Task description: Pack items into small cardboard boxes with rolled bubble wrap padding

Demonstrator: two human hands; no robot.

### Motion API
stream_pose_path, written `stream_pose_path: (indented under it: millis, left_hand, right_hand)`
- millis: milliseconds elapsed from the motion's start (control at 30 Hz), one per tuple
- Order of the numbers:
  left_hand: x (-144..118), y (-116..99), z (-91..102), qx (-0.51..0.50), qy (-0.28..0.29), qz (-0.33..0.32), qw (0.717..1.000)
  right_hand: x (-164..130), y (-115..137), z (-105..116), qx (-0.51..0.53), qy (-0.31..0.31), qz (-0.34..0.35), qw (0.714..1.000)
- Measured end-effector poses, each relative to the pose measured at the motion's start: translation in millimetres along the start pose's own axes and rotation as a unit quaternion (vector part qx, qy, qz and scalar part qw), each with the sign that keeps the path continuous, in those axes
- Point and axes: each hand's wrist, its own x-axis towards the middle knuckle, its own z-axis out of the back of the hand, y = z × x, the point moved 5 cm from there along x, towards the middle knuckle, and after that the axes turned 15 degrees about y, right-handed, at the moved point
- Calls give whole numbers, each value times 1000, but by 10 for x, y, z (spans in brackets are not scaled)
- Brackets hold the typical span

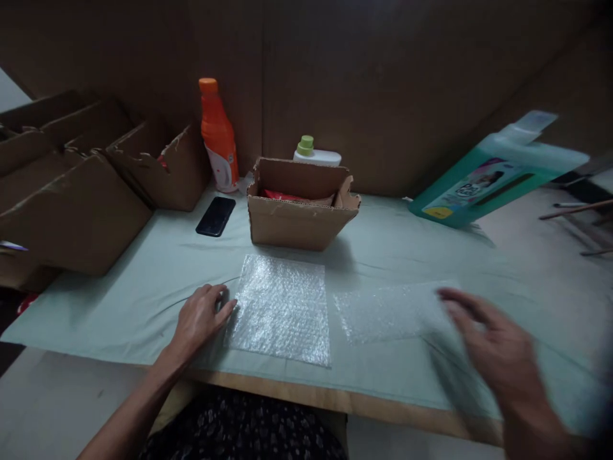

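On the green cloth (pixel 383 255), hands (pixel 201 316) touch 2 unlabelled bubble-wrap sheets (pixel 282 310).

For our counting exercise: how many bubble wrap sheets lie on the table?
2. One bubble wrap sheet lies by the left hand; a second sheet lies beside the right hand. None seem hidden.

No text can be read: the labels on the teal bottle (pixel 488 182) and the orange bottle (pixel 219 137) are too blurred.
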Motion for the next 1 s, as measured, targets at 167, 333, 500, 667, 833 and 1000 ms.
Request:
stream_pose_path:
  millis: [167, 333, 500, 667, 833, 1000]
  left_hand:
    - [310, -321, 22, 66, 10, 24, 997]
    - [332, -397, 7, 22, -1, 11, 1000]
    - [95, 2, 230, -108, -70, 43, 991]
    - [-81, 662, 523, -281, -122, 135, 942]
    - [-168, 994, 464, -357, -87, 179, 912]
    - [-125, 1025, 417, -284, -101, 139, 943]
  right_hand:
    - [290, 1060, -1194, -62, 190, 161, 967]
    - [642, 1288, -1700, -86, 214, 157, 960]
    - [723, 1697, -1740, -40, 231, 201, 951]
    - [489, 1632, -1362, -16, 235, 209, 949]
    - [-119, 853, -1087, -159, 237, 143, 948]
    - [-213, 733, -1163, -189, 204, 109, 955]
